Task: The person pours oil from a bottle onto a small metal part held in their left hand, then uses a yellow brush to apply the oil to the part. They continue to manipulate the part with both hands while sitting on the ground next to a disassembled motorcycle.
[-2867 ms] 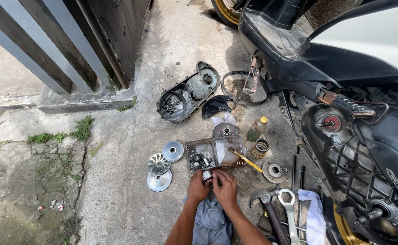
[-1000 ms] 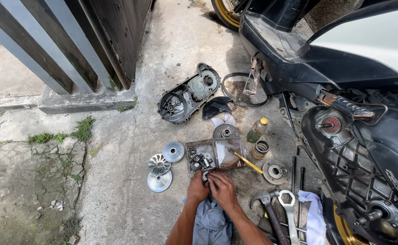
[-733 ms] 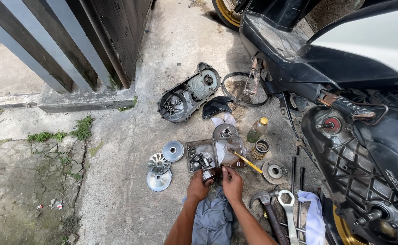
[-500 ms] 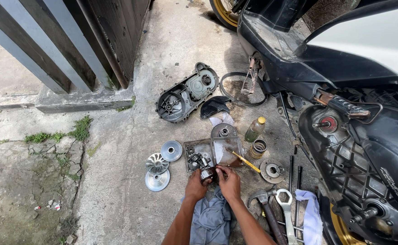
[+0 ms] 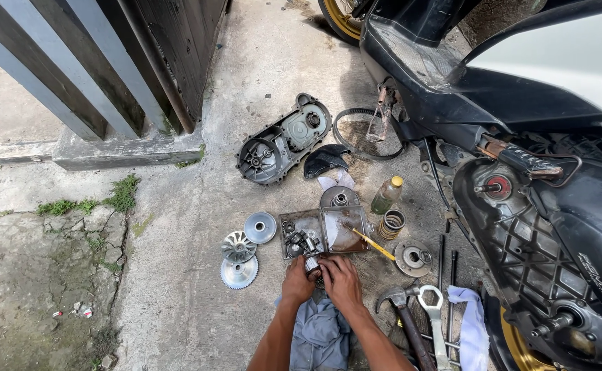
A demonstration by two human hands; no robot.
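On the concrete floor point(image 5: 177, 227), furthest left of the laid-out parts, a finned pulley half point(image 5: 238, 245) lies above a toothed disc point(image 5: 239, 272), with a smooth pulley face point(image 5: 260, 227) just beside them. Next comes a shallow rusty metal tray point(image 5: 345, 233) holding a cluster of small metal parts point(image 5: 299, 240) at its left end.

The left hand point(image 5: 297, 282) sits at the tray's near edge, fingers curled round a small metal part point(image 5: 311, 263) that pokes out above them, just below the cluster. The right hand point(image 5: 341, 280) is touching the left one, its fingers bent over the same piece, so both grip it together; the left is a shade nearer the cluster. The piece is too small to tell which way its long axis runs. It lies straight ahead of both hands, between them and the tray. A grey cloth point(image 5: 318, 333) lies under the forearms.

Right of the hands, a yellow-handled screwdriver point(image 5: 373, 244) slants off the tray, with a claw hammer point(image 5: 404, 316) and a ring spanner point(image 5: 433, 309) nearby.

Against the frame half a second back, the hands sit pressed closer together and slightly further from the tray.
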